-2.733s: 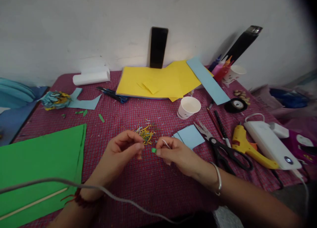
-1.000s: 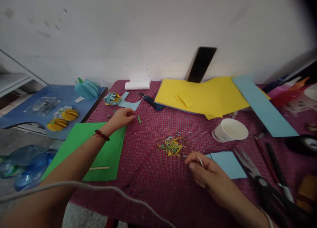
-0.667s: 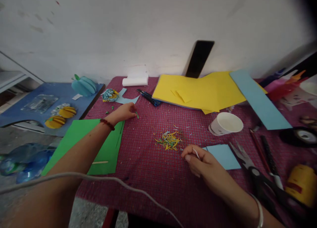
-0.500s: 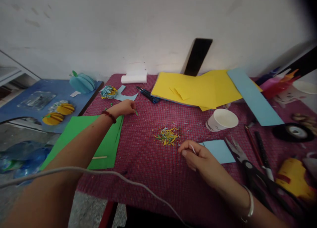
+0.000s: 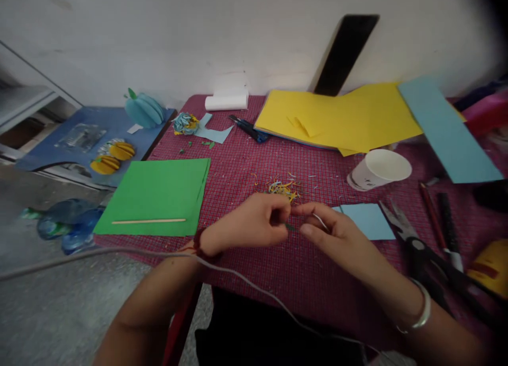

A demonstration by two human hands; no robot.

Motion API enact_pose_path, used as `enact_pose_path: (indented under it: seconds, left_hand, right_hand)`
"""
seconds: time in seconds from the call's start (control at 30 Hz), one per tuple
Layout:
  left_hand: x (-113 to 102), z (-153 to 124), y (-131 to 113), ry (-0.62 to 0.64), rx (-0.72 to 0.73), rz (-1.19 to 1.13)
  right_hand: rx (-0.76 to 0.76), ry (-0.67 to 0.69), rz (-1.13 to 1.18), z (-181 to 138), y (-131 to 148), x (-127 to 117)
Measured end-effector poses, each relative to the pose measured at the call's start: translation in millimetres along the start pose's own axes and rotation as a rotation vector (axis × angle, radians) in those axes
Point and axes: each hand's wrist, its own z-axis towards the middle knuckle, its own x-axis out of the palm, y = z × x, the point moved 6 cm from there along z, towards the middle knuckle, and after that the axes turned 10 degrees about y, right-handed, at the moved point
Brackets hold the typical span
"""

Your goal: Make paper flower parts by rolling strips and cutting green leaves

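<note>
Right now both hands meet low over the tabletop (image 5: 246, 164), just in front of the pile of paper shreds (image 5: 283, 187). The left hand (image 5: 254, 223) is closed narrow, its fingertips pinching a tiny green scrap (image 5: 291, 227). The right hand (image 5: 337, 239) is curled too, holding a thin white strip (image 5: 319, 221) between its fingers, almost touching the scrap. The step looks like joining these two small pieces. That calls for steady, close fingertip work. A light blue square (image 5: 369, 220) and scissors (image 5: 413, 239) lie just to the right.
</note>
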Motion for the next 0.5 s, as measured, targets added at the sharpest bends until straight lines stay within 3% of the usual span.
enact_pose_path:
  seconds: [0.1, 0.27, 0.5]
  left_hand:
    - [15.2, 1.8, 6.0, 0.006, 0.014, -0.06]
    - [17.0, 7.6, 21.3, 0.02, 0.007, -0.202]
    - [17.4, 5.6, 22.9, -0.006, 0.028, -0.354]
  right_hand:
    - [0.001, 0.047, -0.104, 1.3, 1.2, 5.9]
    - [0.0, 0.04, -0.159, 5.5, 0.7, 10.7]
    - [0.039, -0.003, -0.15, 7.7, -5.6, 11.8]
